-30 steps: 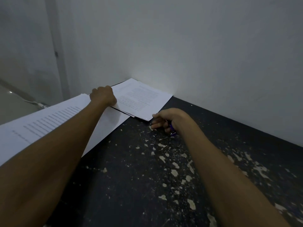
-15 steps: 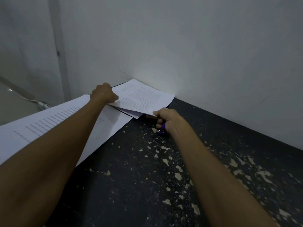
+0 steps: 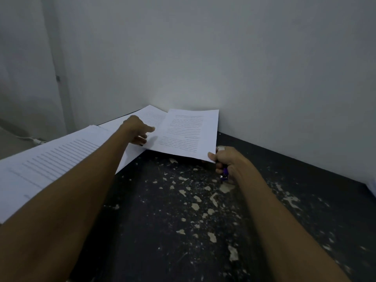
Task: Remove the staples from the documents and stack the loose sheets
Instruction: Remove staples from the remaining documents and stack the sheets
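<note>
From our head-worn camera we looked down on a dark table (image 3: 183,231) flecked with pale chipped patches, set against a grey wall. Our right hand (image 3: 228,162) pinched the near corner of the top sheet (image 3: 187,135) between thumb and forefinger and held it raised off the table. Its lower fingers curled round a small purple staple remover (image 3: 224,173). Our left hand (image 3: 137,132) lay on the document (image 3: 149,116) at the far end of the table, forefinger straight and touching the paper. The other fingers were loosely bent and gripped nothing we could see. On our left lay the stack of loose sheets (image 3: 61,159), with our forearm crossing above it.

We judged the step to be freeing this page and carrying it to that stack. To do it well, the left hand needed to press the lower pages flat so only one page came away. The lift needed to be slow, in case a staple held the far corner, which we could not see. The staple remover had to stay tucked clear of the paper to avoid a tear. The page then wanted laying square with the stack's edges.
</note>
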